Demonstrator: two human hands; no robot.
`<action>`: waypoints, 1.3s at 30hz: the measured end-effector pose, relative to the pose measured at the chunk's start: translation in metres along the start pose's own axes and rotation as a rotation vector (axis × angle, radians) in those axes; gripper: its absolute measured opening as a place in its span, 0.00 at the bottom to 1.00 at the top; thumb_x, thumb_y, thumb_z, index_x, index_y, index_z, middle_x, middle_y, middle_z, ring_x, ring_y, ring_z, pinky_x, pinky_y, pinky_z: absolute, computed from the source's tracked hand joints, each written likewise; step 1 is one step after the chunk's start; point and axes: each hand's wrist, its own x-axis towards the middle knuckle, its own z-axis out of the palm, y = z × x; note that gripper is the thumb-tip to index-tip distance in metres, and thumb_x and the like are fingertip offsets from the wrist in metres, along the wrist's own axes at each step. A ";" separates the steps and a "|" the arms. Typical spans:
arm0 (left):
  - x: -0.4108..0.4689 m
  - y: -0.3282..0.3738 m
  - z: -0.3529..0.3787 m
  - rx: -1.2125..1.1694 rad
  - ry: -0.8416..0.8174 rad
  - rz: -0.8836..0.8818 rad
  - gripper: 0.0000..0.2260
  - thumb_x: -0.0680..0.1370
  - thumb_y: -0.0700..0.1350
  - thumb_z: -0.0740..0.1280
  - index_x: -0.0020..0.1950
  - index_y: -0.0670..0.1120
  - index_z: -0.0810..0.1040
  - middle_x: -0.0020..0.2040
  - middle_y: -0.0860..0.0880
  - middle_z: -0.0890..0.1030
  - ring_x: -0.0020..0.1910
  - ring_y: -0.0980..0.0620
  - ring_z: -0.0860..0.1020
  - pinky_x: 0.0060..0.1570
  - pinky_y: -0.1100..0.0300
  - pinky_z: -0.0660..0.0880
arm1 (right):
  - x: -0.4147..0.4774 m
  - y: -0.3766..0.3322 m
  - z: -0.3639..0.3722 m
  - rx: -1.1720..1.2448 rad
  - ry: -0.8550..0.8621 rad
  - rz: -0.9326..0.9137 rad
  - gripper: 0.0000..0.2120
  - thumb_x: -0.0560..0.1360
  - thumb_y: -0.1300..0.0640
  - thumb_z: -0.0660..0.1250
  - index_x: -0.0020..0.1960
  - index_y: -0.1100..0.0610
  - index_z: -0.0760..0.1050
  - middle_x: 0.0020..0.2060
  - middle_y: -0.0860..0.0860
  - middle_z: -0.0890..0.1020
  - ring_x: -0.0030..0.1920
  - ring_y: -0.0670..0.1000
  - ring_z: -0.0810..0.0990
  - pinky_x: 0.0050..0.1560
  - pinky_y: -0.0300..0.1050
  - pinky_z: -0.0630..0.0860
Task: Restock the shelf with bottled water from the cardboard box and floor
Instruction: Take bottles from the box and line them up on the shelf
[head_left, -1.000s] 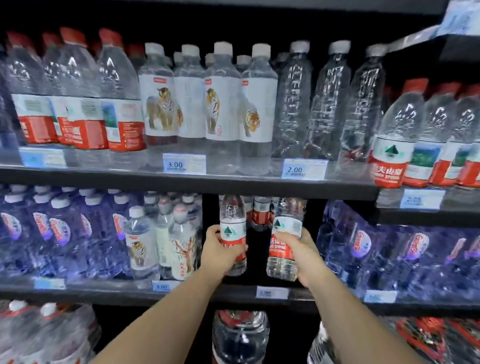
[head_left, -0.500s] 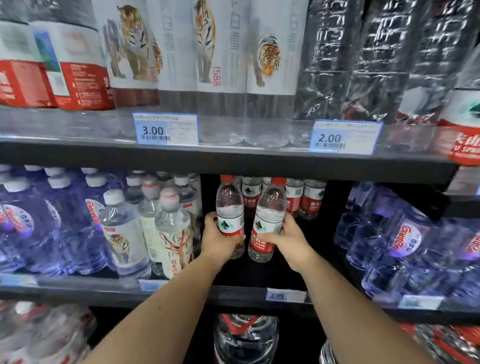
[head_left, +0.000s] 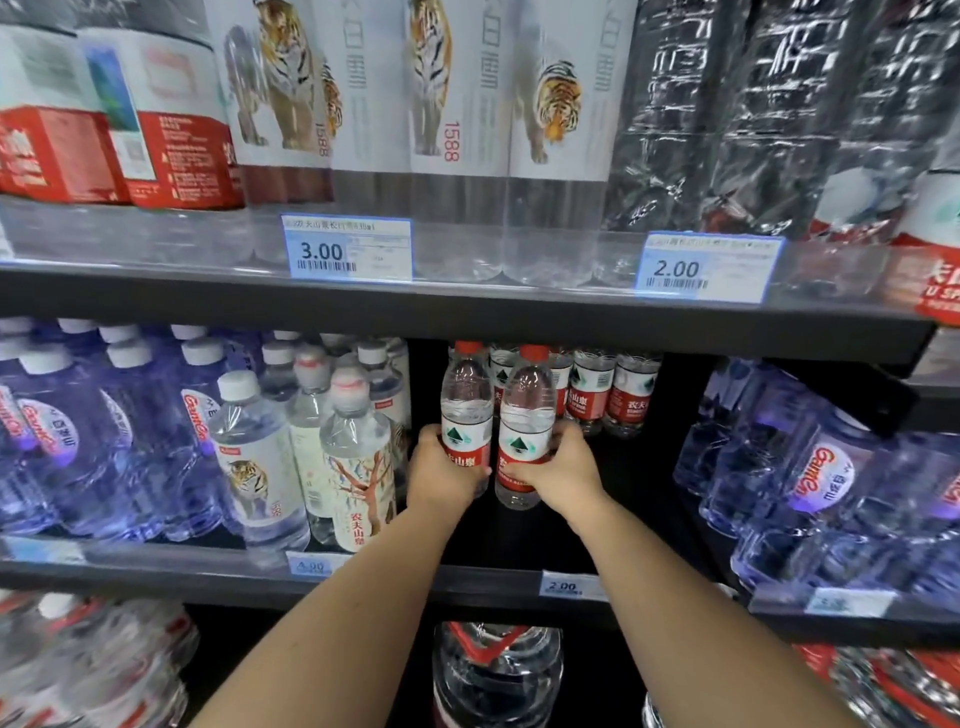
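Here the left hand (head_left: 445, 475) and right hand (head_left: 565, 470) each grip a red-labelled 农夫山泉 bottle (head_left: 466, 410).

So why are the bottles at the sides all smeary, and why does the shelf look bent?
Head view: the purple bottles near the edges are smeared, probably motion blur; the red-label bottles in the left hand and right hand look sharp in the middle; the wide lens tilts and bows the shelf edge; light glints on the clear bottles at top right.
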 end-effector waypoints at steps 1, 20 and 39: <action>0.004 0.000 0.002 -0.006 0.009 -0.013 0.30 0.65 0.37 0.79 0.63 0.44 0.70 0.57 0.46 0.80 0.56 0.46 0.78 0.50 0.57 0.73 | 0.004 -0.002 -0.001 -0.001 -0.010 -0.004 0.33 0.62 0.61 0.81 0.62 0.54 0.69 0.54 0.49 0.78 0.55 0.49 0.78 0.58 0.45 0.74; 0.079 0.006 0.037 0.167 0.173 -0.028 0.34 0.64 0.47 0.79 0.64 0.40 0.66 0.61 0.37 0.73 0.60 0.35 0.74 0.58 0.46 0.74 | 0.077 -0.004 0.029 -0.075 0.086 -0.061 0.24 0.67 0.62 0.77 0.60 0.61 0.73 0.50 0.52 0.80 0.52 0.50 0.79 0.49 0.38 0.70; -0.185 0.008 -0.100 1.014 -0.119 0.716 0.16 0.74 0.48 0.64 0.62 0.50 0.72 0.57 0.47 0.74 0.59 0.42 0.71 0.55 0.49 0.68 | -0.206 -0.033 -0.046 -0.866 -0.016 -0.402 0.16 0.72 0.52 0.70 0.58 0.52 0.74 0.55 0.50 0.77 0.58 0.57 0.72 0.56 0.52 0.70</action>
